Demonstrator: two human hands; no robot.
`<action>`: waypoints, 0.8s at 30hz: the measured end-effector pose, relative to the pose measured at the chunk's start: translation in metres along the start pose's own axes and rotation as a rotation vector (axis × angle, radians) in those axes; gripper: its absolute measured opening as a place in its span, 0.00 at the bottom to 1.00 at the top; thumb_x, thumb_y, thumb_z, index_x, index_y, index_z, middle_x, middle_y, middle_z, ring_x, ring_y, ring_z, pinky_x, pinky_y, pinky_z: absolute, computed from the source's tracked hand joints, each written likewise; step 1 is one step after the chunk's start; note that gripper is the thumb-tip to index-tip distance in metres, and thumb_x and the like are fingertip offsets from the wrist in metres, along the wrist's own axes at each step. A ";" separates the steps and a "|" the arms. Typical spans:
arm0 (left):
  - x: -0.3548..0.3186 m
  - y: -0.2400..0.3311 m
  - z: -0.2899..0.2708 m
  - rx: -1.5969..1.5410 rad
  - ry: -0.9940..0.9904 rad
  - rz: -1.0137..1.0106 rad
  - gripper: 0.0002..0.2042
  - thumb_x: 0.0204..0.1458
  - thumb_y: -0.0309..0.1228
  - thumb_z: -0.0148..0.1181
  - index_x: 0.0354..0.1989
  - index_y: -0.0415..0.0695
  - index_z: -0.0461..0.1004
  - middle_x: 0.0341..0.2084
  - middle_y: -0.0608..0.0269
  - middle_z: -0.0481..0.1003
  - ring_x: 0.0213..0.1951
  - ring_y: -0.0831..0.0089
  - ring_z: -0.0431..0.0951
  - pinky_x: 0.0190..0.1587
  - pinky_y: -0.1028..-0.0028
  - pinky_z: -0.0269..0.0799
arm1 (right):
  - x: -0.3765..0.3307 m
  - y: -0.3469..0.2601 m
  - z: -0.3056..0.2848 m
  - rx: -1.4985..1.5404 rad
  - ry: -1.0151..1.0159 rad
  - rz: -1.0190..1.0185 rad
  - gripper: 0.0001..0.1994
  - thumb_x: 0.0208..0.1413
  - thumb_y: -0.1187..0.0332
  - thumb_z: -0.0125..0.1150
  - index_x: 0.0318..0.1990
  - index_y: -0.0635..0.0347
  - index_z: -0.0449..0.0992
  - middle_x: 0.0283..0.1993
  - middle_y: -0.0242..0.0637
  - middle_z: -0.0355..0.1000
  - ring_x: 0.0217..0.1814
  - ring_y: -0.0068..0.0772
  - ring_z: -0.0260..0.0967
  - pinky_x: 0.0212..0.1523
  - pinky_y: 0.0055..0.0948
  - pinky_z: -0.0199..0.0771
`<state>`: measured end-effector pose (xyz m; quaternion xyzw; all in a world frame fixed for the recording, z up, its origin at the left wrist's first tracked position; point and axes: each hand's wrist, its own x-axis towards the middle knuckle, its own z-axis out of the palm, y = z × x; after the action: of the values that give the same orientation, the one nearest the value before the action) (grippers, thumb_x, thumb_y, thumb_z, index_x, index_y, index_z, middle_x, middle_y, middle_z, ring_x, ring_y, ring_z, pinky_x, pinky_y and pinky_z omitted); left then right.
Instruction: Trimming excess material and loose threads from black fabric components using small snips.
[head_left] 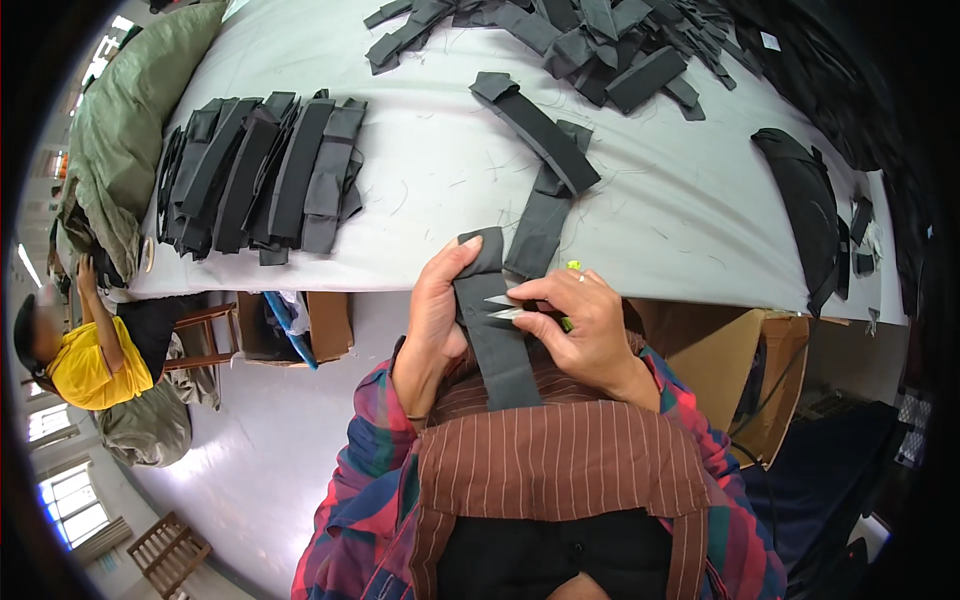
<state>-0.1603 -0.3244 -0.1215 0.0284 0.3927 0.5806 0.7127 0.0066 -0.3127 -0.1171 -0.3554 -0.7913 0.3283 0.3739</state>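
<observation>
My left hand [432, 310] grips a dark grey fabric strip [502, 352], thumb on its upper end. The strip hangs over my lap, just off the table's front edge. In my right hand [588, 325] is a pair of thread snips [503, 312], with a bit of yellow-green showing at the handle. Its two pointed blades are apart and lie over the strip's face; whether they touch the cloth I cannot tell. Beyond my hands, two crossed strips, a black one [540, 130] over a grey one [541, 232], lie on the table.
On the white-covered table [420, 190] are a row of stacked strips [270, 175] at left, a loose heap [600, 40] at the back and a curved black piece [803, 205] at right. Cardboard boxes [690, 360] stand underneath. A person in yellow [105, 365] is at far left.
</observation>
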 end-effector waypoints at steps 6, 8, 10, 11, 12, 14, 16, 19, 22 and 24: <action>-0.002 0.002 0.008 0.124 -0.053 0.041 0.06 0.57 0.32 0.52 0.35 0.44 0.68 0.25 0.64 0.71 0.25 0.75 0.73 0.27 0.75 0.72 | 0.009 0.002 0.008 -0.092 -0.015 -0.145 0.10 0.40 0.68 0.69 0.33 0.53 0.77 0.23 0.29 0.69 0.22 0.33 0.61 0.27 0.30 0.54; -0.002 -0.001 0.009 0.031 -0.002 0.013 0.06 0.56 0.33 0.52 0.35 0.44 0.68 0.26 0.63 0.72 0.25 0.75 0.73 0.27 0.74 0.72 | 0.009 0.004 0.007 -0.097 -0.033 -0.156 0.10 0.40 0.68 0.69 0.32 0.53 0.77 0.23 0.29 0.68 0.22 0.33 0.60 0.27 0.30 0.53; -0.001 -0.002 0.000 -0.005 -0.066 -0.030 0.08 0.57 0.33 0.51 0.38 0.41 0.69 0.29 0.60 0.73 0.28 0.72 0.75 0.31 0.73 0.74 | 0.007 0.006 0.003 -0.099 -0.107 -0.133 0.08 0.41 0.69 0.69 0.31 0.54 0.77 0.23 0.28 0.68 0.23 0.31 0.61 0.28 0.28 0.53; 0.000 -0.003 -0.003 -0.041 -0.130 -0.071 0.10 0.57 0.33 0.50 0.41 0.39 0.69 0.33 0.57 0.75 0.32 0.69 0.77 0.35 0.71 0.76 | 0.006 0.007 0.001 -0.100 -0.107 -0.131 0.08 0.41 0.69 0.69 0.31 0.54 0.77 0.23 0.28 0.68 0.23 0.31 0.61 0.28 0.28 0.53; 0.000 -0.002 -0.003 -0.042 -0.130 -0.073 0.10 0.57 0.33 0.50 0.41 0.39 0.69 0.33 0.57 0.75 0.32 0.69 0.77 0.35 0.71 0.76 | 0.006 0.008 0.000 -0.010 -0.111 -0.086 0.09 0.41 0.68 0.68 0.32 0.53 0.77 0.23 0.28 0.68 0.24 0.30 0.63 0.27 0.28 0.55; 0.001 -0.001 -0.002 -0.062 -0.072 -0.109 0.11 0.56 0.34 0.51 0.42 0.39 0.69 0.33 0.56 0.75 0.33 0.68 0.78 0.36 0.70 0.76 | 0.006 0.007 -0.002 0.078 -0.113 -0.040 0.09 0.42 0.68 0.68 0.32 0.52 0.77 0.23 0.28 0.68 0.25 0.29 0.65 0.27 0.28 0.56; 0.002 -0.003 -0.002 -0.064 -0.086 -0.120 0.11 0.56 0.34 0.51 0.42 0.39 0.69 0.34 0.56 0.75 0.33 0.67 0.78 0.35 0.70 0.76 | 0.008 -0.002 -0.006 0.201 -0.068 0.122 0.10 0.42 0.69 0.68 0.35 0.55 0.77 0.25 0.31 0.68 0.27 0.30 0.66 0.30 0.29 0.62; 0.001 -0.003 -0.002 -0.060 -0.082 -0.128 0.11 0.56 0.34 0.51 0.42 0.40 0.68 0.34 0.55 0.74 0.32 0.67 0.77 0.35 0.69 0.76 | 0.011 -0.010 -0.005 0.272 -0.072 0.105 0.17 0.41 0.69 0.69 0.42 0.55 0.75 0.30 0.35 0.68 0.31 0.33 0.68 0.35 0.30 0.67; 0.000 -0.003 -0.001 -0.017 -0.093 -0.074 0.11 0.56 0.34 0.50 0.42 0.41 0.68 0.34 0.56 0.74 0.31 0.69 0.76 0.35 0.70 0.76 | 0.014 -0.015 -0.001 0.140 -0.048 0.135 0.22 0.40 0.69 0.70 0.47 0.56 0.73 0.33 0.37 0.68 0.36 0.36 0.69 0.37 0.31 0.69; -0.001 -0.004 0.000 0.060 -0.157 0.019 0.09 0.57 0.33 0.49 0.41 0.40 0.68 0.33 0.58 0.74 0.31 0.71 0.76 0.34 0.72 0.75 | 0.015 -0.011 0.003 0.160 -0.007 0.182 0.25 0.40 0.68 0.71 0.50 0.56 0.70 0.32 0.37 0.66 0.37 0.33 0.67 0.37 0.29 0.69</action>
<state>-0.1571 -0.3263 -0.1229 0.0991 0.3525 0.5710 0.7348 -0.0062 -0.3074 -0.1040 -0.3936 -0.7284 0.4240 0.3670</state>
